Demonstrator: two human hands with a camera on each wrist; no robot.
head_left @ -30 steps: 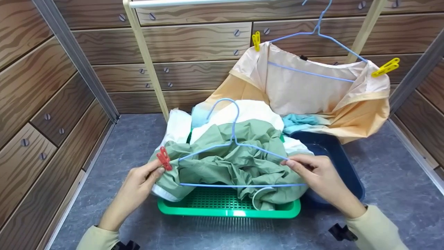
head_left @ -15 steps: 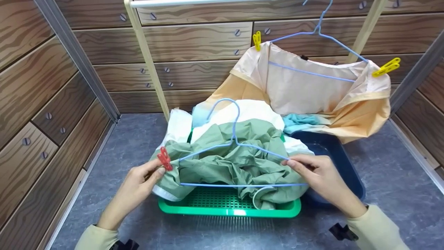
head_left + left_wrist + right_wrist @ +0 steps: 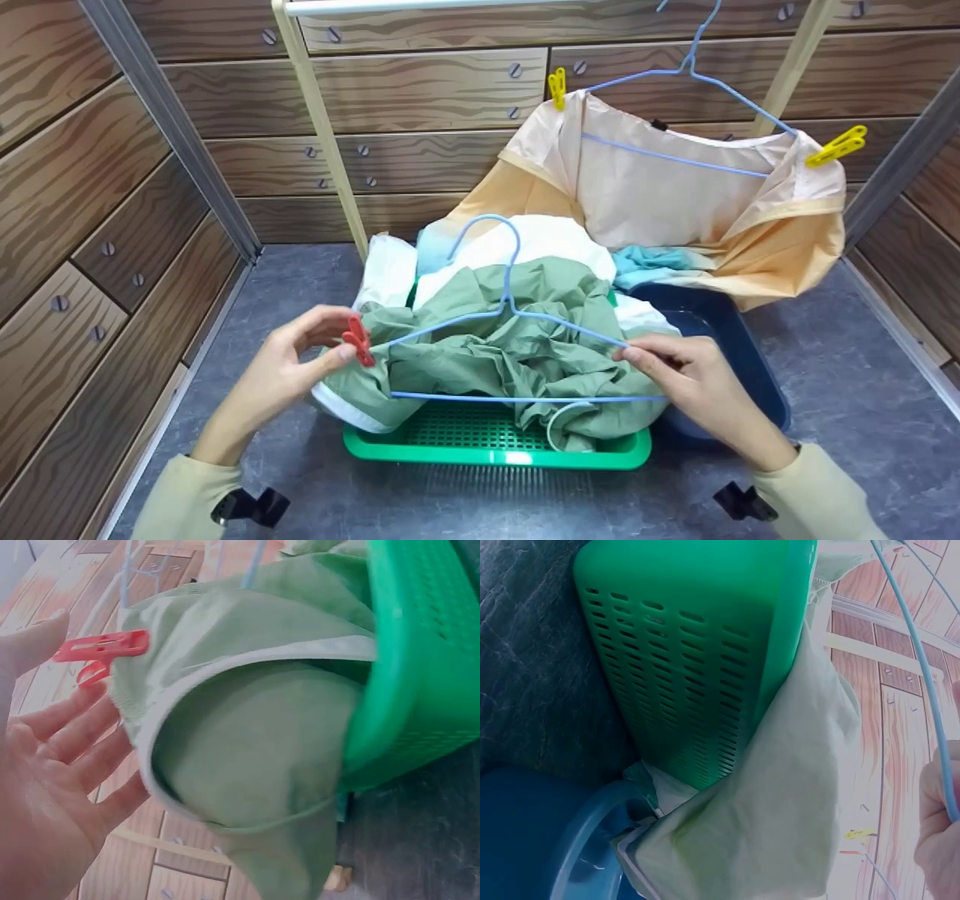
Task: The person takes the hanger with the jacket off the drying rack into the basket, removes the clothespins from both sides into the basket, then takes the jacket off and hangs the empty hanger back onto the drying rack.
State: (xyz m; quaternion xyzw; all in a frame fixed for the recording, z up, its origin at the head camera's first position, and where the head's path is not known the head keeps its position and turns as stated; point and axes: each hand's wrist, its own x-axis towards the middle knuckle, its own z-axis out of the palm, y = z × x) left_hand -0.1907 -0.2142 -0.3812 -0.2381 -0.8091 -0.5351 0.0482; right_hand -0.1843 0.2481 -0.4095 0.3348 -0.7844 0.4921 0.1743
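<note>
A light blue wire hanger (image 3: pixel 465 396) lies over a crumpled green garment (image 3: pixel 450 367), whose left shoulder is on the hanger. A red clothespin (image 3: pixel 358 341) is clipped there, gripping the cloth near the hanger's left end. My left hand (image 3: pixel 277 367) is spread beside the clothespin; in the left wrist view its thumb and fingers frame the clothespin's handles with the palm empty. My right hand (image 3: pixel 686 375) pinches the hanger's right arm between thumb and fingers. The garment's pale-edged sleeve opening (image 3: pixel 247 664) droops below the clothespin.
Under the garment is a green perforated basket (image 3: pixel 495 459), holding white cloth (image 3: pixel 540 240) too. Right of it stands a dark blue tub (image 3: pixel 765 390). Behind, a peach garment (image 3: pixel 787 247) hangs on another hanger with yellow clothespins (image 3: pixel 836 146). A white rod (image 3: pixel 420 6) crosses the back.
My left hand has loosened from the clothespin and cloth, its fingers spreading and shifting slightly up and left. The red clothespin stays on the garment. My right hand keeps hold of the hanger.
</note>
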